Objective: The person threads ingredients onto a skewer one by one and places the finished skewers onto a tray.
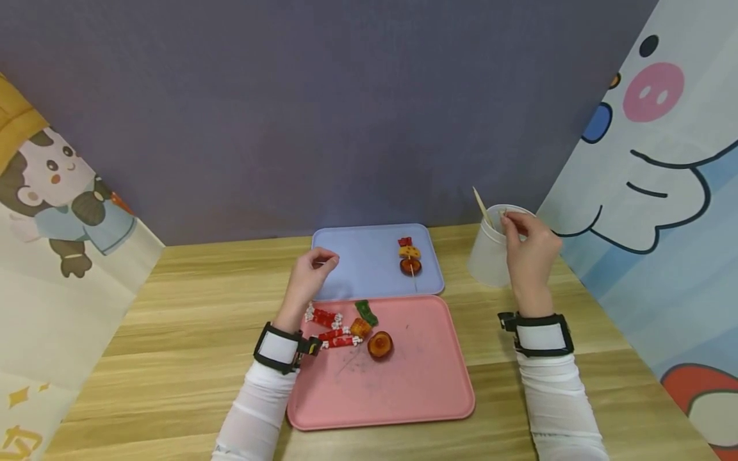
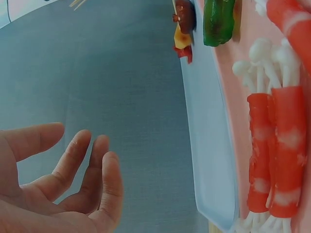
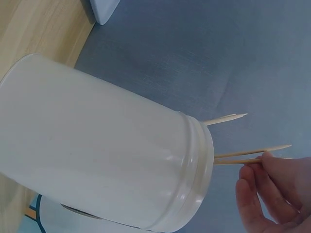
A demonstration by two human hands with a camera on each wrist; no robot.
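Observation:
At the mouth of the white bucket, my right hand pinches a thin wooden skewer between thumb and fingertips. The skewer's lower part is hidden inside the bucket. Other pointed skewers stick out over the rim. My left hand hovers over the left side of the trays, its fingers loosely bent with nothing between them, as the left wrist view shows. Nearest below it are red rolls with white enoki mushrooms poking out of their ends.
A pink tray in front also bears a green pepper piece, a yellow-brown chunk and a brown mushroom cap. On the blue tray behind lies a loaded skewer. A grey wall rises behind.

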